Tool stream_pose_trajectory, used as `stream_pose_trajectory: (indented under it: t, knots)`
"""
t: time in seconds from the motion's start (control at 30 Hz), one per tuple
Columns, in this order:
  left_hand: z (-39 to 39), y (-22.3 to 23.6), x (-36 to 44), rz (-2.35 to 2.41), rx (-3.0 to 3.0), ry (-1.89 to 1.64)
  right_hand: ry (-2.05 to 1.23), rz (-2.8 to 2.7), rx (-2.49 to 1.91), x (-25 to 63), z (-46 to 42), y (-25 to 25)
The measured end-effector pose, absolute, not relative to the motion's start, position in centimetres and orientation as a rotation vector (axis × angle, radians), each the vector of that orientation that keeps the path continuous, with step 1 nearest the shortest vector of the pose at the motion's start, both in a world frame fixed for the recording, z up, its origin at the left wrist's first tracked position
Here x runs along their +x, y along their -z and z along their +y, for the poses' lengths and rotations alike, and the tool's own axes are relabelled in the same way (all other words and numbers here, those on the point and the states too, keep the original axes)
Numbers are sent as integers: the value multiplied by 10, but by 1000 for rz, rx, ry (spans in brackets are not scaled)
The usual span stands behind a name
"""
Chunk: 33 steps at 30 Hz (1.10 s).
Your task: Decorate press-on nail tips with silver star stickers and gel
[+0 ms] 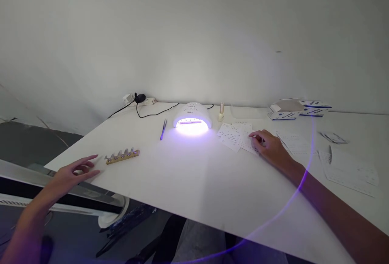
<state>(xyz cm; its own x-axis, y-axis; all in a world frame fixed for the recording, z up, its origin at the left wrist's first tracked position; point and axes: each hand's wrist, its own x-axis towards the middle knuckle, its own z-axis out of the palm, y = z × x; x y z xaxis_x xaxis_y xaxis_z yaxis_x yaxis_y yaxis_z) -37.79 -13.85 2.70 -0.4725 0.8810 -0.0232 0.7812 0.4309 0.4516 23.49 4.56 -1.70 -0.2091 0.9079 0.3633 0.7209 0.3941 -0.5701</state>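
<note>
Nail-tip strip (123,158): tips (126,152) mounted, finish unclear, near counter's (179,179) front-left corner; left hand (69,175) open, right hand (270,144) curled over sheets (230,133), grip uncertain.

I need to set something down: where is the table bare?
Bare table lies before the lamp, between the rack and the right hand; a smaller patch sits behind the rack, bordered by tweezers and cord. The right side is crowded with papers and boxes.

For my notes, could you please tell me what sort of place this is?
Probably a nail-art workspace, judging by the glowing lamp, polish-like bottle and row of apparent nail tips.
</note>
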Motion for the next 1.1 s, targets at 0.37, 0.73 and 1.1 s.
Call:
stream_pose_trajectory:
  t: [0.37,0.73,1.1]
  knots:
    - [-110,-15,-354,2527,1404,-679,-368,-1995,-1400,239,46,16]
    - [-94,-18,-317,2423,1705,-708,-347,-1999,-1399,240,46,13]
    - [-33,0,-102,1442,2233,-523,-325,-2006,-1382,238,42,8]
